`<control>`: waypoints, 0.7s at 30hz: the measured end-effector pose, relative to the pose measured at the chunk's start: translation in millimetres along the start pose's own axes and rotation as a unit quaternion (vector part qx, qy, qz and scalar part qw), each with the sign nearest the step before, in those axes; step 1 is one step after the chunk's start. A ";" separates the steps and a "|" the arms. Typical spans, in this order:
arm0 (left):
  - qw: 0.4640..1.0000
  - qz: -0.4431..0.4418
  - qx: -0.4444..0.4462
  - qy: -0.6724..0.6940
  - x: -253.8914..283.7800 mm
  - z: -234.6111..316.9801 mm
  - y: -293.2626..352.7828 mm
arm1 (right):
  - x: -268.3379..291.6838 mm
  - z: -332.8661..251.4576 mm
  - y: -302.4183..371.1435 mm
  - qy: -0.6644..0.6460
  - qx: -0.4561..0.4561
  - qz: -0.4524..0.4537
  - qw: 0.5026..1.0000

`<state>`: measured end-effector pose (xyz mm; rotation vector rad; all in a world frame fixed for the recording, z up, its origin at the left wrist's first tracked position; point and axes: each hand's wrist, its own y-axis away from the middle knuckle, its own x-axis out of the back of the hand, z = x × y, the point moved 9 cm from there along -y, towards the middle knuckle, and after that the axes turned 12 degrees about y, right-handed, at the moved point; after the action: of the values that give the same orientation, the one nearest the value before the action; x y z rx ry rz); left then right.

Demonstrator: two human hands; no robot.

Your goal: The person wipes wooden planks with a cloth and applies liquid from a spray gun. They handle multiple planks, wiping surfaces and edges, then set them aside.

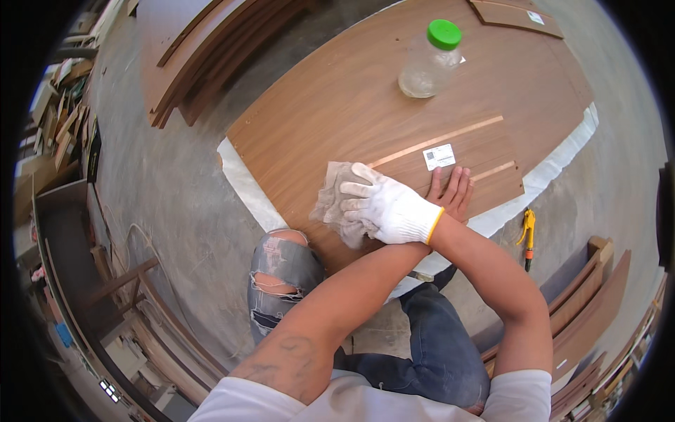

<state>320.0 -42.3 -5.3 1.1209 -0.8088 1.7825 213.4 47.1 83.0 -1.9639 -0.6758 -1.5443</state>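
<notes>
My forearms cross over a brown wood-look panel (309, 112) lying on white sheeting. My right hand (394, 204), in a white knit glove with a yellow cuff, presses a crumpled greyish rag (329, 200) onto a narrower brown board (485, 145) and its left end. Bare and flat, my left hand (452, 193) rests on that board with fingers spread, partly hidden under the right wrist. Just beyond its fingertips is a white label (439, 157). Two pale strips run along the board.
A clear jar with a green lid (444, 35) stands on the large panel. Another labelled board (517, 17) lies at the far right. A yellow-and-orange hand tool (529, 232) is on the floor. Boards are stacked far left (190, 56) and right (590, 309). Scrap wood (67, 133) piles up leftward.
</notes>
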 end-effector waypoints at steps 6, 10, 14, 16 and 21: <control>0.998 0.030 -0.017 -0.051 7.1 3.9 1.2 | -7.5 6.3 0.7 0.020 -0.025 -0.030 0.999; 0.994 0.036 -0.031 -0.096 14.2 9.9 0.5 | -30.1 7.1 15.2 -0.081 -0.035 -0.032 0.996; 0.994 0.053 -0.025 -0.087 11.9 6.0 -0.4 | -29.3 9.1 -37.5 -0.008 -0.030 -0.072 0.997; 0.994 0.066 -0.024 -0.084 10.0 6.3 -3.8 | -1.0 27.7 -32.7 -0.044 -0.145 0.007 0.988; 0.992 -0.089 -0.001 0.094 5.4 2.4 1.4 | 24.1 92.8 138.2 -0.152 -0.504 0.319 0.789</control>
<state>318.3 -43.2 0.6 0.9743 -0.5782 1.7064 377.7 12.0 73.4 -2.7792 0.8904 -1.2028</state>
